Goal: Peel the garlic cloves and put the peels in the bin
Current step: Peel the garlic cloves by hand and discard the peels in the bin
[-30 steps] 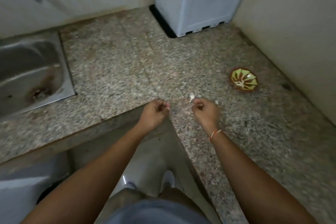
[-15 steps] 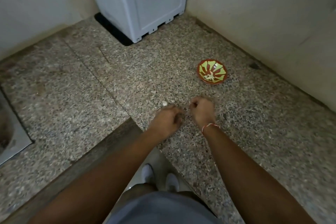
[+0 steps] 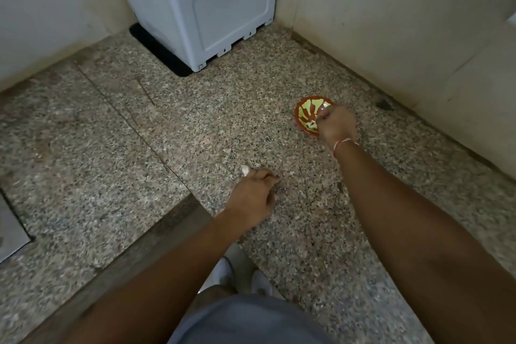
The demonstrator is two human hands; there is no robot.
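While my right hand (image 3: 336, 126) reaches over the small red bowl with yellow-green leaf pattern (image 3: 304, 117), its fingers are curled in a pinch above the bowl's inside; what they hold is too small to tell. My left hand (image 3: 255, 195) rests on the speckled granite tabletop (image 3: 111, 134), fingers curled, with a pale garlic piece (image 3: 245, 170) just at its fingertips. A grey plastic box (image 3: 201, 5) stands in the corner.
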